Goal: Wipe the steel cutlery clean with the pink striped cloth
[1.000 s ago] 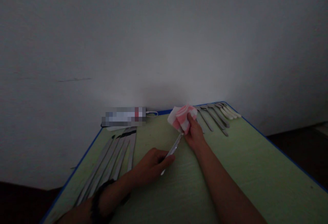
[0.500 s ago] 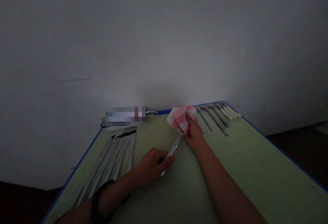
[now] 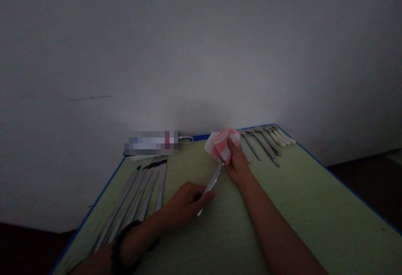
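Low over the middle of the table, my left hand (image 3: 188,201) is closed around the handle of a shiny piece of metal cutlery (image 3: 214,179). Its far end goes into a pink and white cloth (image 3: 220,144), so I cannot tell whether it is a spoon or a fork. My right hand (image 3: 238,162) is closed on that cloth, thumb on top, pressing it around the cutlery's hidden end. Just beyond the right hand, several metal utensils (image 3: 265,141) lie side by side, partly covered by the cloth and hand.
Several long flat metal strips (image 3: 125,201) with dark bands lie along the table's left side, partly under my left forearm. A blurred-out box-like item (image 3: 150,143) with a white cable (image 3: 187,139) stands at the back left. White-handled utensils (image 3: 279,136) lie back right. A wall (image 3: 201,57) rises behind.
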`<action>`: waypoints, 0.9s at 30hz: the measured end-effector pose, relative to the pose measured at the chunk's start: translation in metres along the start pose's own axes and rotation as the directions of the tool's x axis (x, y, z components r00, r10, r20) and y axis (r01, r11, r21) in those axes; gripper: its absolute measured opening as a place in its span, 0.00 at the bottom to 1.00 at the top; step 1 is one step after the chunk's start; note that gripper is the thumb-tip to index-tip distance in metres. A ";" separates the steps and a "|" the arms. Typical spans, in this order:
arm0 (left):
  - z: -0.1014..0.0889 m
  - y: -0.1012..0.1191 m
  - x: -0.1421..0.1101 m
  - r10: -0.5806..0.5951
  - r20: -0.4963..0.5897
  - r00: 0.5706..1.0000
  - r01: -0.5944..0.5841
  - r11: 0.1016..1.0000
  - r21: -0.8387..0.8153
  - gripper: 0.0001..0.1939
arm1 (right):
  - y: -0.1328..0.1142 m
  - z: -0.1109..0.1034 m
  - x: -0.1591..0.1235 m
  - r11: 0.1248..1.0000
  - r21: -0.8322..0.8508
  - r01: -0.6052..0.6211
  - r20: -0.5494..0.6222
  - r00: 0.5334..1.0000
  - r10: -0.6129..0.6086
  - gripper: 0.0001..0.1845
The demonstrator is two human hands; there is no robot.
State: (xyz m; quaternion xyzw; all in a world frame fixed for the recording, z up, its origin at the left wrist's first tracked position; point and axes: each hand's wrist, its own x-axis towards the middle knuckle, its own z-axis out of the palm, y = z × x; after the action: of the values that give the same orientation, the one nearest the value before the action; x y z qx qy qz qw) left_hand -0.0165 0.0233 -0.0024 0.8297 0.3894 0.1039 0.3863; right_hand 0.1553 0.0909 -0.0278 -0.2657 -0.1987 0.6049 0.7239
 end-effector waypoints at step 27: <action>0.002 -0.005 0.001 0.013 0.006 1.000 -0.013 1.000 0.009 0.22 | -0.001 0.002 -0.002 0.999 -0.007 -0.032 -0.012 0.999 0.032 0.16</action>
State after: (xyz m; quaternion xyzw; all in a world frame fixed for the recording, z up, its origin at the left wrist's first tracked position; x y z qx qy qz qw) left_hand -0.0177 0.0251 -0.0070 0.8343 0.3831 0.1022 0.3831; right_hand 0.1544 0.0888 -0.0256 -0.2752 -0.1923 0.6141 0.7143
